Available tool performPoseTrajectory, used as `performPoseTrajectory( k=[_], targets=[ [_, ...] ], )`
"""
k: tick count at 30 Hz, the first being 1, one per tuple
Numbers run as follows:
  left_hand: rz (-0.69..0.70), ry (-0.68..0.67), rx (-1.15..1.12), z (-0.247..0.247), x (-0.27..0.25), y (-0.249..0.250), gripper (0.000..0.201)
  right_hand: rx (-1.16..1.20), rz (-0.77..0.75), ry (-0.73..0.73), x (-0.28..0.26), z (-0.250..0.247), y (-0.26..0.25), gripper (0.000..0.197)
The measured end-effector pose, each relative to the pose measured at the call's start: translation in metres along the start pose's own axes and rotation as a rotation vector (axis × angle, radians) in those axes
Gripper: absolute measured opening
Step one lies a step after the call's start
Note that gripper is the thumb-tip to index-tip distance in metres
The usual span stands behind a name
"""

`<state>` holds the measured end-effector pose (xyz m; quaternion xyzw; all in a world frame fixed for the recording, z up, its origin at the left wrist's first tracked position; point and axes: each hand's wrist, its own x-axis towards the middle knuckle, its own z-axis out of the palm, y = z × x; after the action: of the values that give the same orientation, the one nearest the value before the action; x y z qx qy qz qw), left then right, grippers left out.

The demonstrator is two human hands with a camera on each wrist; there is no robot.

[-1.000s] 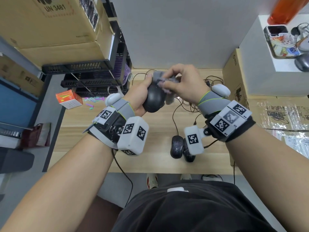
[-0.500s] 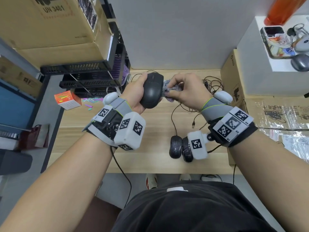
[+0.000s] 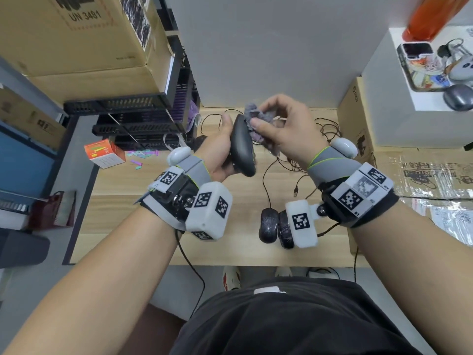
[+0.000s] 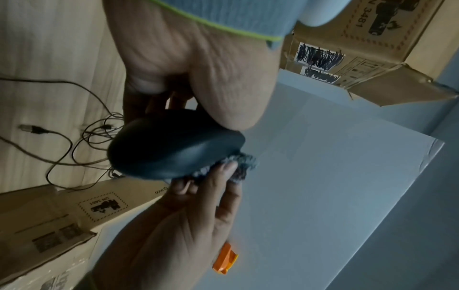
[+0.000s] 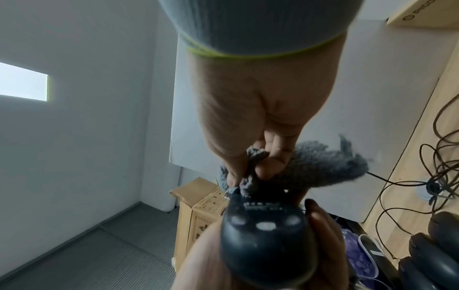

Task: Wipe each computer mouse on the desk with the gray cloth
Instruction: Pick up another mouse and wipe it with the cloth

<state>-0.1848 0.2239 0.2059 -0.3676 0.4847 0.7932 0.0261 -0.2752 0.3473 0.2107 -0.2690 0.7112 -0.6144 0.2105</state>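
My left hand (image 3: 220,152) grips a black mouse (image 3: 242,147) above the wooden desk (image 3: 122,216), turned on its side. In the right wrist view its underside (image 5: 263,241) faces the camera. My right hand (image 3: 284,126) pinches a bunched gray cloth (image 3: 258,119) and presses it against the mouse's front end. The cloth (image 5: 318,166) hangs out past the fingers, and from the left wrist it (image 4: 238,166) shows beside the mouse (image 4: 174,149). Two more dark mice (image 3: 268,225) lie side by side on the desk below my right wrist.
Tangled thin cables (image 3: 289,160) and a USB plug (image 3: 296,193) lie on the desk. Black crates (image 3: 138,121) under cardboard boxes stand at the left, an orange-and-white box (image 3: 105,153) beside them. A cardboard box (image 3: 355,119) and a white block with small items (image 3: 435,70) sit right.
The mouse has been turned further onto its side, and my right hand has shifted the cloth up to the mouse's front tip. Both hands have stayed raised over the desk.
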Motion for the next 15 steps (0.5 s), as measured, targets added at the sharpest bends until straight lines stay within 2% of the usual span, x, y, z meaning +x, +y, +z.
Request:
performPoseTrajectory(
  k=[2,4,6,8,9,11,13,15],
  targets=[
    [0.003,-0.112,-0.06,0.005,-0.003,0.0,0.081,-0.007,0.019,-0.054,-0.003,0.005,-0.001,0.019],
    [0.015,-0.152,-0.11,0.004,-0.003,0.002,0.085,-0.046,0.009,-0.105,-0.005,0.002,0.001,0.018],
    [0.022,-0.157,-0.118,-0.004,0.0,0.005,0.086,-0.115,-0.07,-0.187,-0.007,-0.001,0.002,0.015],
    [0.005,-0.094,-0.088,-0.01,0.005,0.008,0.09,-0.182,-0.133,-0.327,-0.013,-0.001,-0.001,0.013],
    [0.001,-0.069,-0.05,-0.014,0.007,0.009,0.093,-0.199,-0.136,-0.391,-0.015,0.0,-0.004,0.014],
    [0.009,-0.106,0.047,-0.015,0.008,0.008,0.095,-0.178,-0.108,-0.46,-0.016,0.001,-0.01,0.014],
    [0.031,-0.175,0.078,-0.014,0.006,0.004,0.094,-0.194,-0.128,-0.347,-0.009,0.002,-0.011,0.018],
    [0.062,-0.18,0.03,-0.008,0.005,0.0,0.087,-0.256,-0.142,-0.119,0.0,0.003,-0.005,0.026]
  ],
)
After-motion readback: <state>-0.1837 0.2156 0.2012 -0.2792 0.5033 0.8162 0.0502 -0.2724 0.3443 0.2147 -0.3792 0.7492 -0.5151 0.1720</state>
